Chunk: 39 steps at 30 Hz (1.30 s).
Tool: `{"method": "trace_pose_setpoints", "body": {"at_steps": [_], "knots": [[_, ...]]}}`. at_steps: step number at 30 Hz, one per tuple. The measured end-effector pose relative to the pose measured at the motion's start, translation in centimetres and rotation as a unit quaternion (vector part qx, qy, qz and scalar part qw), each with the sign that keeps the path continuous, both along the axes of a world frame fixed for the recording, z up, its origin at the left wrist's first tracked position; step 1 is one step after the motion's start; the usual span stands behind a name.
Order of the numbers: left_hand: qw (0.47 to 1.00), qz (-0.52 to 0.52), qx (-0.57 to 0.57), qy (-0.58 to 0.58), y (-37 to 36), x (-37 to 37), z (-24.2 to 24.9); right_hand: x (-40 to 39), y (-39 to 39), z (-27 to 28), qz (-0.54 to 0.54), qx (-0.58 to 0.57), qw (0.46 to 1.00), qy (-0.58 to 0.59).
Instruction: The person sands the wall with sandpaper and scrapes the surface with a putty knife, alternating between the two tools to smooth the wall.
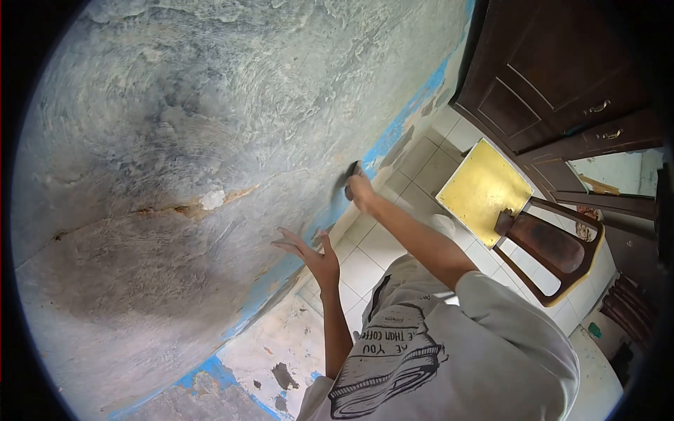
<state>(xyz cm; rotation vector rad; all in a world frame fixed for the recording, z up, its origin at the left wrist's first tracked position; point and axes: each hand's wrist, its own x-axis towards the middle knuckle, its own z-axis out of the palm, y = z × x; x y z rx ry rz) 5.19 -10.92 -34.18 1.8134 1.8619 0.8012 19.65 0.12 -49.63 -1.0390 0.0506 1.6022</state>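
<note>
My right hand [361,193] is wrapped round a dark, rounded hand tool [353,170], which is pressed close to the wall [232,105] just above its blue painted band. The tool is slightly blurred, and my fingers cover much of it. Lower down, my left hand [319,261] is held up with fingers spread, right at the wall surface and holding nothing. A long crack runs across the grey, patchy wall, with a white filled spot [212,200] on it.
A chair with a yellow seat [484,193] stands on the tiled floor to the right. Beyond it are dark wooden cabinets [540,77] with brass-coloured handles. White plaster with peeled patches [284,375] and blue paint shows at the lower left.
</note>
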Motion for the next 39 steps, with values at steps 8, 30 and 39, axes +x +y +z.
{"method": "trace_pose_setpoints", "body": {"at_steps": [8,30,39], "knots": [[0.999,-0.008,0.051,-0.002,0.8,-0.9,-2.5,-0.8,-1.8,3.6,0.001,0.039,0.999,0.016],[0.998,-0.020,-0.029,0.055,-0.1,-1.9,-1.4,-2.0,0.0,2.9,-0.097,0.010,0.991,0.088],[0.996,-0.035,-0.048,0.070,0.3,-3.4,-1.7,-0.1,-0.9,3.3,-0.059,0.040,0.979,0.192]]}}
